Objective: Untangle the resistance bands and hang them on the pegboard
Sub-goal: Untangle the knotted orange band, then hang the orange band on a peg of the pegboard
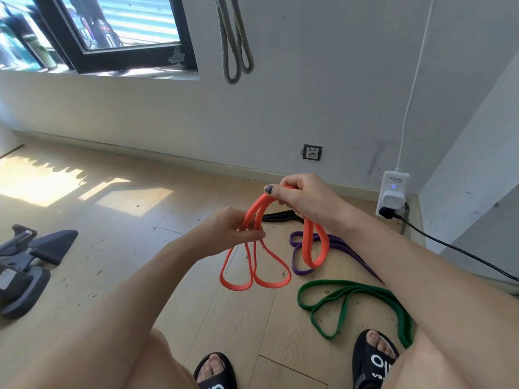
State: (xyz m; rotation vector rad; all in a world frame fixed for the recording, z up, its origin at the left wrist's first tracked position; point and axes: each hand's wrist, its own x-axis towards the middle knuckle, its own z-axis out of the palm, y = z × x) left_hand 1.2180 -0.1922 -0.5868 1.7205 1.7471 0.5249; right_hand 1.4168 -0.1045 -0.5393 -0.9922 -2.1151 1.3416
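Note:
An orange resistance band (311,249) hangs folded in several loops between my two hands above the floor. My right hand (302,196) grips its upper bend, thumb on top. My left hand (234,230) pinches strands of it lower and to the left. Beneath them on the wooden floor lie a purple band (297,262), a green band (351,293) near my right foot, and a black band (276,216) partly hidden behind my right hand. A grey band (234,46) hangs on the wall above; its hook is out of view.
A white plug adapter (393,196) with a black cable (455,249) sits at the wall on the right, beside a wall socket (312,152). Dark exercise equipment (28,262) stands at the left. My feet in black sandals (373,360) are at the bottom.

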